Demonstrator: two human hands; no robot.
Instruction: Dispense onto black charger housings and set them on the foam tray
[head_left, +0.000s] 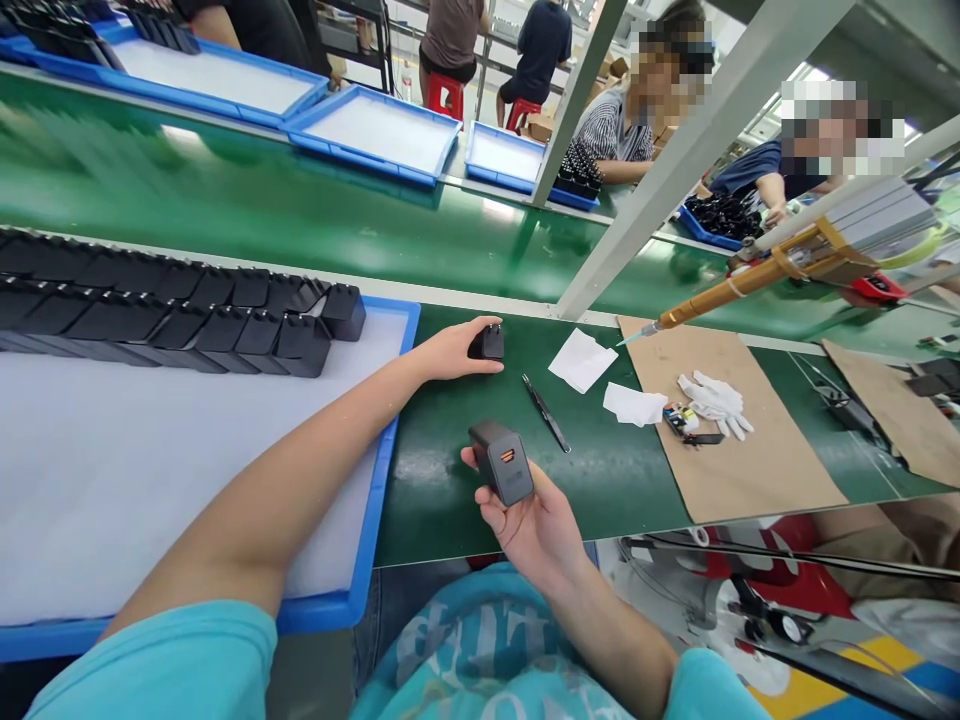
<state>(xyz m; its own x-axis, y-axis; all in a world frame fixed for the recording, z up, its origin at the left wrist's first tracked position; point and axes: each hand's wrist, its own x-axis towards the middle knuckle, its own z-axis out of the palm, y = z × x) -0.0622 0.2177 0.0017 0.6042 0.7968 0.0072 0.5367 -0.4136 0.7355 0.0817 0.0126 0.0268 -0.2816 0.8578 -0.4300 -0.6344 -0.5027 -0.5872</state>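
Observation:
My right hand (541,525) holds a black charger (504,465) above the front of the green bench, its face with an orange USB port turned toward me. Farther out, my left hand (459,350) has its thumb and fingers around a second black charger (489,343) at the bench surface. Black tweezers (546,413) lie on the green top between the hands and two white paper pieces (583,360). Rows of similar black chargers (225,335) stand along the far side of a blue-rimmed tray (381,480) under my left arm.
A brown cardboard sheet (735,470) on the right bears white gloves (716,400) and a small circuit board (681,420). An orange dispenser with a thin tip (720,290) hangs above it. A slanted metal post (675,170) rises behind the bench. Co-workers sit beyond the green conveyor (360,225).

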